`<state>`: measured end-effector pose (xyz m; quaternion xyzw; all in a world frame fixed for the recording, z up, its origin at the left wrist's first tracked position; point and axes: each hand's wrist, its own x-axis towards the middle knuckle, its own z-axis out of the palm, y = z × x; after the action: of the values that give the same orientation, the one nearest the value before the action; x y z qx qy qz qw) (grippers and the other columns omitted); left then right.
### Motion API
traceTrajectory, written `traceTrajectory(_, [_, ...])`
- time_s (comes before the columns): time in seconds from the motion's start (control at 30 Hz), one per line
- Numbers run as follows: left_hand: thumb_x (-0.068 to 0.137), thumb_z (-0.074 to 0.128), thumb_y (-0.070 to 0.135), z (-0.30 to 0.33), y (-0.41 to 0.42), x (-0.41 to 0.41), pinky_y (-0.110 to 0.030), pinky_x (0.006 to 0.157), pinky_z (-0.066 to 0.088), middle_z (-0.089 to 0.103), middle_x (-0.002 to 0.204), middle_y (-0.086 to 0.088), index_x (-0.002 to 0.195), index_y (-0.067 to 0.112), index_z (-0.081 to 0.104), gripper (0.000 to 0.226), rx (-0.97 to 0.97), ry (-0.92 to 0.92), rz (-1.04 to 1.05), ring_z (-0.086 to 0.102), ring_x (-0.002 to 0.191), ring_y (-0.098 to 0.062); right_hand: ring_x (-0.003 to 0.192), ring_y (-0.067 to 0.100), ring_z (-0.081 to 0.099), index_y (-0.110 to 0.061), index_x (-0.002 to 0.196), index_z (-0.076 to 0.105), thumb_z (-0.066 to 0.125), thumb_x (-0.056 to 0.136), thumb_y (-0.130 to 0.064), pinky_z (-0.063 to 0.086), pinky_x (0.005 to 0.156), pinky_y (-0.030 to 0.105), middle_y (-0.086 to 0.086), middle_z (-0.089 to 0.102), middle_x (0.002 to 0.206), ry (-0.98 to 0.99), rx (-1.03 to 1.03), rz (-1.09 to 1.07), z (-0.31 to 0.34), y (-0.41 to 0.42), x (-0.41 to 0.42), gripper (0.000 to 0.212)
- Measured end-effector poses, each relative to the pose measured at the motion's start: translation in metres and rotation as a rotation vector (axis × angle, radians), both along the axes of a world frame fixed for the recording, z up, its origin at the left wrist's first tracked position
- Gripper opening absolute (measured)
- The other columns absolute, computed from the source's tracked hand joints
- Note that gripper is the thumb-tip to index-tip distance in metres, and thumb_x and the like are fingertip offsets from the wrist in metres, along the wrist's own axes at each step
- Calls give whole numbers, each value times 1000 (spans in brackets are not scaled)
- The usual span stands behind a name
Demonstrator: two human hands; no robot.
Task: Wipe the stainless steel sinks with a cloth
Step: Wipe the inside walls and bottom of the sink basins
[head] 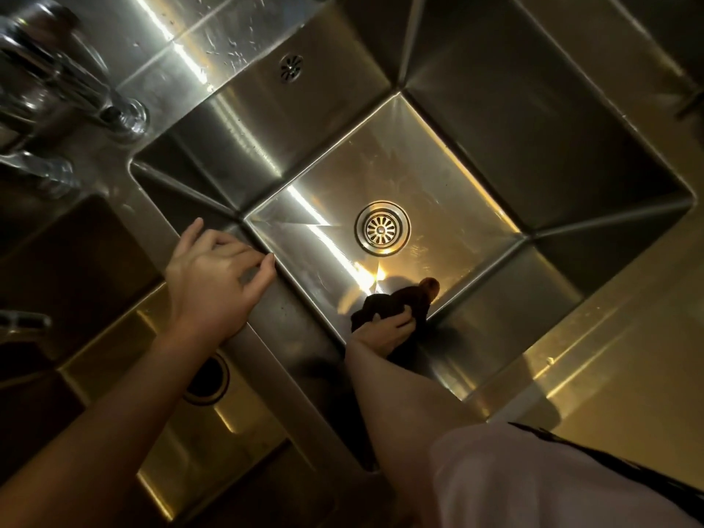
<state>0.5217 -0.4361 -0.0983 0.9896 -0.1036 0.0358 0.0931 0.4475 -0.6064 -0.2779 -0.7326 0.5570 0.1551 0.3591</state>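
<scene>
- While the right hand (384, 331) reaches down into the big sink (533, 154), the dark cloth (396, 302) sits bunched under its fingers, pressed on the sink floor by the near wall, a little way from the round drain (382, 229).
- That hand is curled tight around the cloth.
- The left hand (213, 278) holds nothing; its loose fingers rest on the metal strip between the sinks.
- Two sinks show, the second sink (114, 329) on the left, and one cloth.
</scene>
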Motion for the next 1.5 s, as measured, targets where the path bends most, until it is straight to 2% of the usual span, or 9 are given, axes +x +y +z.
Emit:
traceTrajectory(0.1, [92, 49, 32, 0, -1, 0, -46, 108, 32, 73, 75, -4, 75, 10, 75, 39, -13, -22, 0, 62, 79, -27, 139, 29, 29, -15, 146, 29, 60, 92, -20, 38, 107, 42, 11, 27, 151, -12, -140, 42, -9, -7, 8, 63])
traceTrajectory(0.23, [93, 48, 33, -2, 1, 0, -42, 111, 28, 72, 75, -2, 73, 12, 75, 39, -2, -19, -7, 61, 81, -25, 137, 31, 32, -20, 141, 37, 66, 86, -20, 41, 102, 49, 8, 30, 149, -16, -167, 334, -21, -40, 31, 62])
traceTrajectory(0.37, [93, 48, 35, 0, 1, 0, -35, 113, 21, 72, 76, 1, 74, 15, 75, 39, 1, -12, 13, 59, 84, -22, 128, 31, 38, -21, 135, 47, 71, 80, -16, 37, 102, 39, 7, 39, 142, -115, -60, 850, -19, -83, 78, 60])
traceTrajectory(0.47, [93, 47, 35, 2, 0, -1, -38, 114, 23, 72, 76, 1, 74, 17, 76, 39, 8, -2, 29, 60, 84, -22, 125, 31, 44, -22, 134, 47, 76, 75, -17, 37, 103, 33, 7, 41, 138, -49, 69, 1323, -12, -91, 128, 66])
traceTrajectory(0.57, [92, 48, 34, 4, -1, -1, -41, 113, 27, 71, 73, 1, 72, 15, 76, 39, 4, -1, 43, 61, 81, -23, 122, 33, 46, -20, 137, 44, 80, 73, -21, 39, 103, 37, 9, 38, 136, 23, 76, 1747, -10, -77, 160, 73])
traceTrajectory(0.77, [93, 48, 32, 6, -3, 1, -45, 112, 31, 70, 72, -1, 74, 14, 76, 39, -4, -2, 48, 62, 80, -24, 125, 29, 40, -23, 138, 43, 74, 78, -33, 38, 103, 37, 6, 35, 143, -106, 24, 2187, -9, -85, 154, 68])
traceTrajectory(0.97, [93, 41, 36, 10, -4, 2, -43, 111, 31, 71, 78, -2, 79, 12, 77, 46, 30, 40, 42, 62, 84, -23, 123, 27, 42, -21, 130, 47, 76, 75, -34, 45, 97, 43, 5, 41, 136, -109, 361, 2235, -18, -44, 84, 63])
traceTrajectory(1.2, [94, 41, 36, 5, -3, 2, -44, 108, 34, 71, 79, -3, 80, 13, 76, 45, 48, 22, 21, 63, 85, -24, 111, 22, 45, -23, 115, 43, 73, 72, -51, 49, 70, 39, 0, 43, 121, -233, 172, 2290, -38, -82, 73, 59])
traceTrajectory(1.5, [95, 34, 41, 0, 0, 3, -41, 109, 27, 70, 83, -3, 82, 14, 75, 51, 105, 65, 13, 61, 92, -22, 115, 22, 47, -16, 119, 46, 74, 73, -49, 47, 88, 43, 3, 43, 125, -43, 67, 2276, -26, -198, 152, 64])
